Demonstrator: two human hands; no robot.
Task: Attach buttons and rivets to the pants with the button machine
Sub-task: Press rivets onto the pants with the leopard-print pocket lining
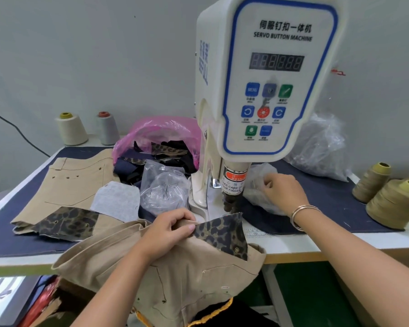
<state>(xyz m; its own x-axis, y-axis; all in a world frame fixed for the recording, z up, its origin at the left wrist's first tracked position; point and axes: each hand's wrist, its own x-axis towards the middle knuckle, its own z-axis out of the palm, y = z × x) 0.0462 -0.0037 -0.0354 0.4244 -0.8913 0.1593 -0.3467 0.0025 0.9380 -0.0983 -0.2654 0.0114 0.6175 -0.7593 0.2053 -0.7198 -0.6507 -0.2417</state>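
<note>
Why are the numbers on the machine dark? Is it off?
Cannot tell. The display shows only dim, unlit digits on the button machine, but nothing else shows its power.

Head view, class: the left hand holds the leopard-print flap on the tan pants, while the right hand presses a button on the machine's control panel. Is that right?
Not quite. In the head view the left hand does hold the leopard-print flap on the tan pants, but the right hand reaches into a clear plastic bag beside the machine, not its panel.

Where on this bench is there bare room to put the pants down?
Bare navy mat lies between the right hand and the tan thread cones; a bare strip runs in front of the folded khaki pants. Left of the button machine it is crowded: pink scrap bag, clear bags.
</note>
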